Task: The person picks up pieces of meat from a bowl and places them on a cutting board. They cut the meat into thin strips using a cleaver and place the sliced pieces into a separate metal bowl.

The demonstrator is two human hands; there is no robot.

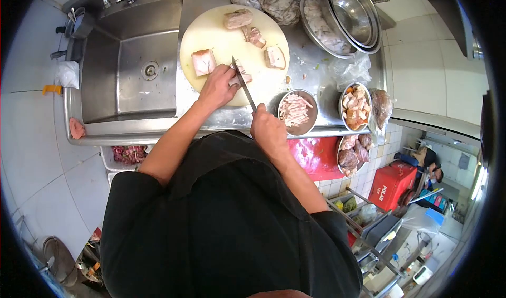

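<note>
My right hand (268,130) is wrapped round the handle of a long knife (243,82), whose blade points up and left across the round cutting board (216,26). Left of the blade, my left hand (217,88) rests with bent fingers on a piece of pale meat (246,79), partly hidden by fingers and blade. A square block of meat (203,62) lies just above my left hand. Further pieces lie at the board's top (238,18) and right side (274,57). Beside my right hand, a metal bowl (312,112) holds pale meat strips (295,110).
A steel sink (129,50) is at the left. Metal bowls (354,16) and bagged meat (276,2) stand at the back. Bowls of meat chunks (356,108) and darker meat (352,155) are at the right. A person (426,158) is in the far right background.
</note>
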